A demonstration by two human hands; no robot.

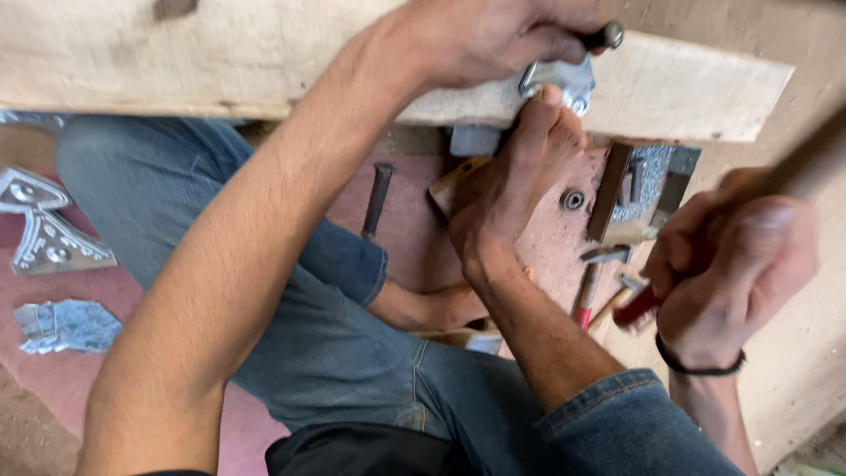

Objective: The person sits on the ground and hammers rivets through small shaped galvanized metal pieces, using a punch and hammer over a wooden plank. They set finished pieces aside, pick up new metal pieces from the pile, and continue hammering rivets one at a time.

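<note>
Top centre of the frame, the left hand (493, 40) is clamped down on a pale, rough wooden plank (687, 88) that runs across the upper edge, its fingers wrapped tight around a short dark metal punch (606, 36) whose rounded head pokes out to the right. Just beneath that punch sits a small piece of shiny embossed sheet metal (564, 81), lying on the plank. A bare foot (511, 194) comes up from the centre, toes pressing against the sheet metal's lower edge and the plank.

Over at the right, the right hand (736, 264), a black band on the wrist, is closed around a wooden handle (802, 167) that streaks off blurred toward the upper right; its head is out of view.

Below the plank, on the reddish floor (414, 220), a dark chisel-like tool (377, 201) lies left of the foot, a small round metal ring (573, 199) just right of it, and a hammer with a red-banded handle (589, 286) lower down. A wooden box holding metal bits (648, 181) stands near the right hand. Far left, an embossed silver ornament (40, 225) and a crumpled scrap of sheet metal (66, 324) rest on the floor. Blue jeans (335, 353) fill the lower middle.
</note>
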